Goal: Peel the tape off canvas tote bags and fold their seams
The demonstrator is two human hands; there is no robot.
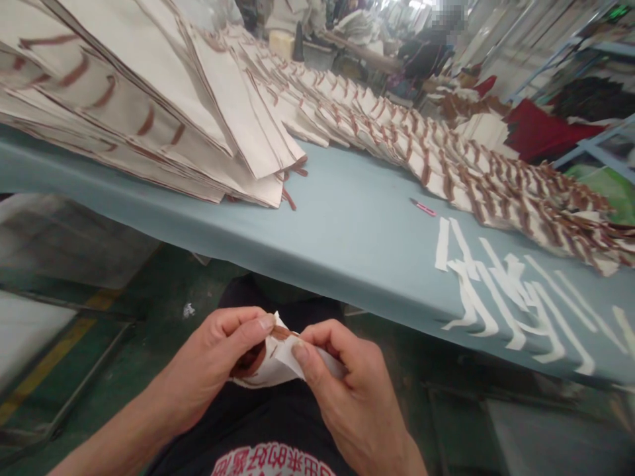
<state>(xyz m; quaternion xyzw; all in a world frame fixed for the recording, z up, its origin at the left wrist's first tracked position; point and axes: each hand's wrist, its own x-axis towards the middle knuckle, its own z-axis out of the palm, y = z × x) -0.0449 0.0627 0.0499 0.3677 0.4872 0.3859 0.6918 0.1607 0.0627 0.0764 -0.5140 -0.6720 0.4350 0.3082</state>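
Blue-green and smooth, the long table (pixel 347 225) slants across my view, with a dim, crowded workroom beyond its far side, where a person in dark clothing (pixel 424 56) shows blurred and red cloth (pixel 540 132) lies heaped. Green floor (pixel 171 291) shows below the table's near edge. On the table's left part rests a thick stack of cream panels (pixel 163 79) with brown bands, some brown ends poking out at its corner. Along the table's far side runs a long overlapping row of cream pieces (pixel 421 145), banded in brown. Pink-handled snips (pixel 424 208) lie on the table just beside that row, and nearer, on the table's right part, loose white strips (pixel 518 284) hang partly over the near edge. Below that edge, in front of my dark shirt (pixel 272 459) with its red characters, I have a cream fabric piece (pixel 272 371) with brown trim. My left hand (pixel 218 354) pinches its brown edge between thumb and forefinger; my right hand (pixel 352 370), close beside, grips a white band at the same piece, thumb on top.
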